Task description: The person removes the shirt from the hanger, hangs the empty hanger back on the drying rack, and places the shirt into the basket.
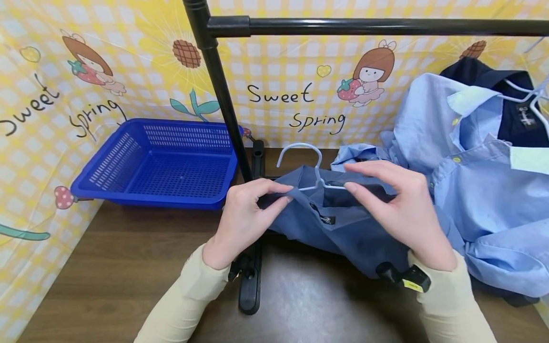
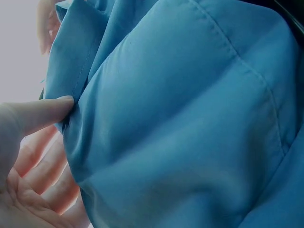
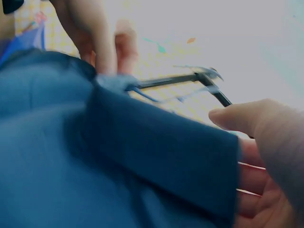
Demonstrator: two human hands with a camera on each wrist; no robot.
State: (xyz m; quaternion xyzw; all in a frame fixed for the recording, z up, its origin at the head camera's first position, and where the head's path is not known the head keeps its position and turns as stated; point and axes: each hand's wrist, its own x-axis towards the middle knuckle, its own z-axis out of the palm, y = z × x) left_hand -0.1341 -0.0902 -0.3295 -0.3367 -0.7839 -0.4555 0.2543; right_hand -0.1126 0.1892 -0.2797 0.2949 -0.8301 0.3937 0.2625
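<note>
A dark blue shirt (image 1: 343, 243) hangs below both hands, its collar turned up toward me and a small black label (image 1: 328, 220) at the neck. Inside the neck opening is a light blue hanger (image 1: 320, 159), hook upward. My left hand (image 1: 246, 209) pinches the collar's left side between thumb and fingers; in the left wrist view the thumb (image 2: 45, 114) presses on the cloth. Beside the other end of the collar, my right hand (image 1: 407, 209) has thumb and forefinger spread. The right wrist view shows its fingers behind the collar flap (image 3: 166, 152), the thumb apart from it.
A blue plastic basket (image 1: 180, 174) stands at the left. The black rack's upright (image 1: 220, 90) rises behind my left hand, with its crossbar (image 1: 364, 27) overhead and its foot (image 1: 249, 290) on the floor. Light blue shirts (image 1: 484, 190) on hangers are heaped at the right.
</note>
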